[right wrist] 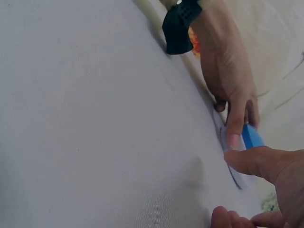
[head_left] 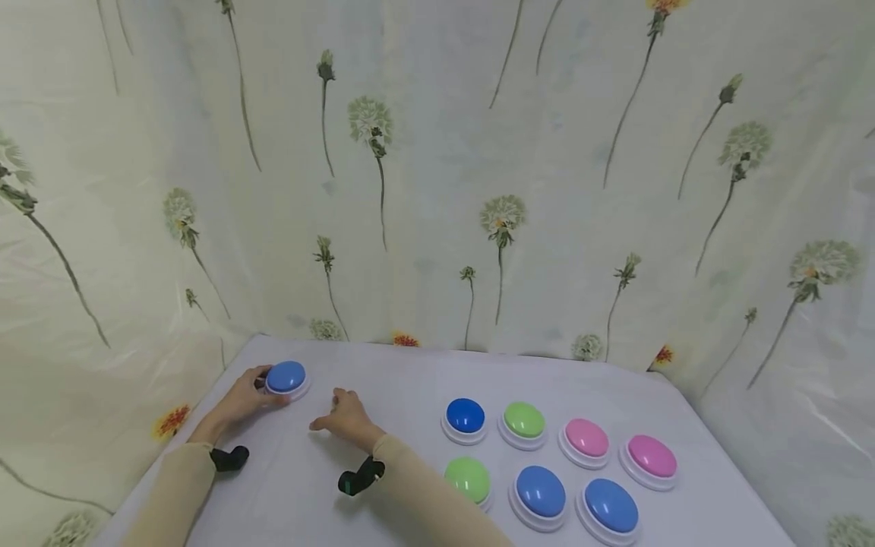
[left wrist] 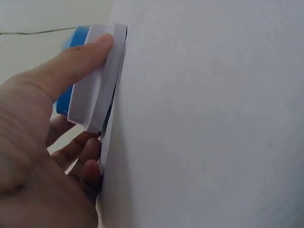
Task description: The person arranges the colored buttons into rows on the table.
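Note:
At the table's far left, a round push button (head_left: 285,377) with a blue dome and a white base is in my left hand (head_left: 241,400). In the left wrist view the thumb presses the rim of the white base (left wrist: 99,90), and the other fingers reach round its far side. A thin dark gap shows along the base's underside, close to the table. My right hand (head_left: 350,422) hovers just right of that button, thumb and fingers apart, holding nothing. The right wrist view shows the right thumb (right wrist: 256,161) overlapping the button's base; I cannot tell whether they touch.
Several more push buttons stand in two rows on the right: a dark blue one (head_left: 465,417), a green one (head_left: 523,421) and a pink one (head_left: 586,438) among them. My right forearm partly covers another green one (head_left: 469,479). A flowered curtain (head_left: 437,190) surrounds the white table (head_left: 383,365).

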A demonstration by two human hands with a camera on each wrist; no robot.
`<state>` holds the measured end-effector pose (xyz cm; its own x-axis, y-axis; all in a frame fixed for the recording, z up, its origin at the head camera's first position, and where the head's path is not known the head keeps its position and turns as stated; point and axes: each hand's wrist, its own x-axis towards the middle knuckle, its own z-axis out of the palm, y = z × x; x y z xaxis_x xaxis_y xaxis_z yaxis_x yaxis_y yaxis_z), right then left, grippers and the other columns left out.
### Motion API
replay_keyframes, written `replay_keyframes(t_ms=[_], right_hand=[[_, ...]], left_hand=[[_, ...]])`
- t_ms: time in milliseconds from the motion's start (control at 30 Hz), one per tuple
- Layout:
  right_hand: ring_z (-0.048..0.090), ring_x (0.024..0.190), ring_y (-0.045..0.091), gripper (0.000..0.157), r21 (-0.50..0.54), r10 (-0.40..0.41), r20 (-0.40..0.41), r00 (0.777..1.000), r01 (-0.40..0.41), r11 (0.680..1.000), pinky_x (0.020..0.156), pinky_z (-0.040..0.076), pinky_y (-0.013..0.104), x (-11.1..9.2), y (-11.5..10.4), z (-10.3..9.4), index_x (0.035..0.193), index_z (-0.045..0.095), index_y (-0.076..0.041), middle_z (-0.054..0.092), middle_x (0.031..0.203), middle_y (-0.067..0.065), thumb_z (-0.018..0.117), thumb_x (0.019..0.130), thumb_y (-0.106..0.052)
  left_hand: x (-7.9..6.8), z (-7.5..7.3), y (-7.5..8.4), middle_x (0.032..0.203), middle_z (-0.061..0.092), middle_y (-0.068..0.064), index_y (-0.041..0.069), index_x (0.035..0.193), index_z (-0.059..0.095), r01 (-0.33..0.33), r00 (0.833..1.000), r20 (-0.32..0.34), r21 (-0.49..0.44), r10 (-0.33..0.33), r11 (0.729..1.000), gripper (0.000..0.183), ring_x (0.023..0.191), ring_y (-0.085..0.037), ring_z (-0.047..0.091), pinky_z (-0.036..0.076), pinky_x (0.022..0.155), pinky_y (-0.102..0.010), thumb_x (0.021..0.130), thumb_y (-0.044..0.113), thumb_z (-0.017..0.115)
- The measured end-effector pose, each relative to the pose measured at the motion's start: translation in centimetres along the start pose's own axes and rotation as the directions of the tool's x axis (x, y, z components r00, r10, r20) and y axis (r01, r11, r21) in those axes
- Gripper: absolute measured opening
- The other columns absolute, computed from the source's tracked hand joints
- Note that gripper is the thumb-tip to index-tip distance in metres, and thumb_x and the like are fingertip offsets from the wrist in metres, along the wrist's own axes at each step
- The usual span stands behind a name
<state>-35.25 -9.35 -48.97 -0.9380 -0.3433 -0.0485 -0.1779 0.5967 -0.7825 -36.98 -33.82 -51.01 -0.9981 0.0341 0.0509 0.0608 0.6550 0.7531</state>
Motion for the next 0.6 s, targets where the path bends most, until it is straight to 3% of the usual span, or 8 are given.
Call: replay_keyframes(t_ms=[200,467,600], right_hand=[[0.051,0.085,0.012,0.079,0.054,-0.004,0.006,1.0,0.004,0.999,0.083,0.05,0.03,0.0,0.5,0.1,0.139,0.045,0.002,0.056,0.102,0.005,0.082,0.074,-0.023],[0.051,0.083,0.01,0.078,0.073,-0.054,0.001,0.999,0.053,0.996,0.076,0.051,0.026,0.3,0.9,-0.1,0.138,0.045,0.004,0.056,0.103,0.007,0.081,0.075,-0.021],[0.05,0.08,0.009,0.077,0.062,-0.089,0.001,0.996,0.089,0.994,0.07,0.048,0.021,0.5,1.1,-0.2,0.138,0.046,0.005,0.055,0.099,0.007,0.082,0.075,-0.022]], left_hand=[[-0.5,0.0,-0.4,0.138,0.043,-0.029,-0.001,0.143,0.037,-0.054,0.998,0.037,0.042,0.052,0.998,0.093,0.126,-0.043,0.042,0.038,0.102,-0.06,0.074,0.041,0.082],[-0.9,-0.2,0.0,0.131,0.047,-0.019,0.006,0.142,0.041,-0.074,0.989,0.132,0.014,0.071,0.997,0.089,0.122,-0.036,0.043,0.035,0.101,-0.06,0.072,0.039,0.083],[-1.2,-0.2,0.4,0.136,0.046,-0.018,0.007,0.143,0.04,-0.1,0.975,0.195,-0.024,0.103,0.995,0.086,0.125,-0.036,0.041,0.033,0.103,-0.063,0.072,0.033,0.083]])
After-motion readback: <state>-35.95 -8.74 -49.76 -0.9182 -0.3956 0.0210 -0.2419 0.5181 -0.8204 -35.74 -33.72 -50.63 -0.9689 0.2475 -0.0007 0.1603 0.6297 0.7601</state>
